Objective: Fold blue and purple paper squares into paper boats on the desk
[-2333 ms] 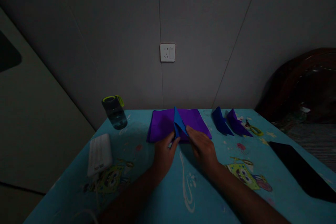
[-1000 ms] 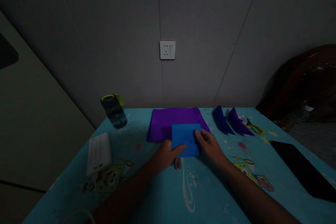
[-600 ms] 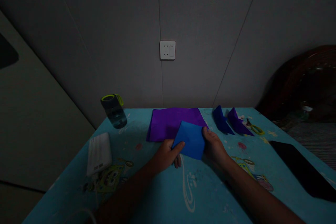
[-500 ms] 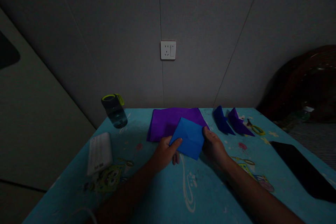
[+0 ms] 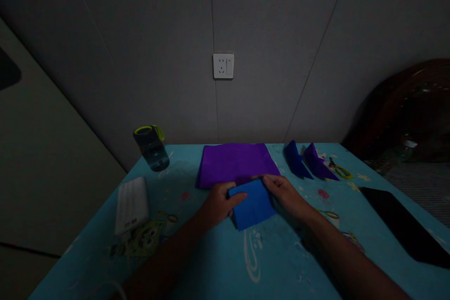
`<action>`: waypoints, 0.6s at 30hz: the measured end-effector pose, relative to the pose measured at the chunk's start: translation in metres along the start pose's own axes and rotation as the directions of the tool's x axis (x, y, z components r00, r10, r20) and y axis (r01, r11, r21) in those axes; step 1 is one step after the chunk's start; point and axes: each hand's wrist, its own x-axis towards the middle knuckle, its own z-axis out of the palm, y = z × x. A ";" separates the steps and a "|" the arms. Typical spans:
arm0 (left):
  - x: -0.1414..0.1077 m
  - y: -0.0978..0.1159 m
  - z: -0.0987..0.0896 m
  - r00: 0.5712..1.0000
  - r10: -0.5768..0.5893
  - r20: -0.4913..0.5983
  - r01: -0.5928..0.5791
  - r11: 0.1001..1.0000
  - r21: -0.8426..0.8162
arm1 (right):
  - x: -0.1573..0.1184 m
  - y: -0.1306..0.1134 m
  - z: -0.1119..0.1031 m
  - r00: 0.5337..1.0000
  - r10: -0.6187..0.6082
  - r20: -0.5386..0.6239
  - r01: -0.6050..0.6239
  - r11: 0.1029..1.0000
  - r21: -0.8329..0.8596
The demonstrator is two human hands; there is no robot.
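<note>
A folded blue paper sheet [image 5: 253,206] lies on the turquoise cartoon-print tablecloth [image 5: 225,262], just in front of a stack of purple paper [image 5: 236,163]. My left hand [image 5: 217,204] grips the blue sheet at its left upper corner, thumb on top. My right hand [image 5: 286,192] holds its right upper edge with fingers curled over it. The room is dim.
Two folded paper pieces, one dark blue [image 5: 294,159] and one purple [image 5: 317,161], stand at the back right beside small scissors [image 5: 340,169]. A water bottle [image 5: 152,148] and a white power bank [image 5: 131,204] are at the left. A black phone [image 5: 404,225] lies at the right.
The blue paper, earlier standing creased over the purple stack, was laid flat, turned, and drawn toward me onto the tablecloth; both hands moved with it.
</note>
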 end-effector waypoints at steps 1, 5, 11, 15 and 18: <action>0.000 0.000 0.001 1.000 0.000 0.012 0.000 1.000 0.005 | -0.001 0.000 0.000 1.000 0.010 0.010 -0.010 1.000 0.020; 0.000 0.001 0.002 1.000 -0.009 0.005 0.009 1.000 -0.013 | -0.003 0.004 0.006 0.995 -0.039 -0.091 0.043 0.998 0.045; -0.001 -0.003 0.010 0.998 -0.013 0.067 0.018 0.997 -0.076 | 0.002 0.012 0.009 0.942 -0.141 -0.303 0.148 0.989 0.000; 0.002 -0.008 0.011 1.000 -0.007 -0.009 0.006 0.991 -0.137 | 0.006 0.011 0.004 0.934 -0.187 -0.305 0.181 0.982 -0.049; 0.007 -0.010 0.004 0.986 0.028 -0.161 -0.045 0.994 -0.098 | 0.006 0.010 0.002 0.943 -0.211 -0.256 0.192 0.976 -0.099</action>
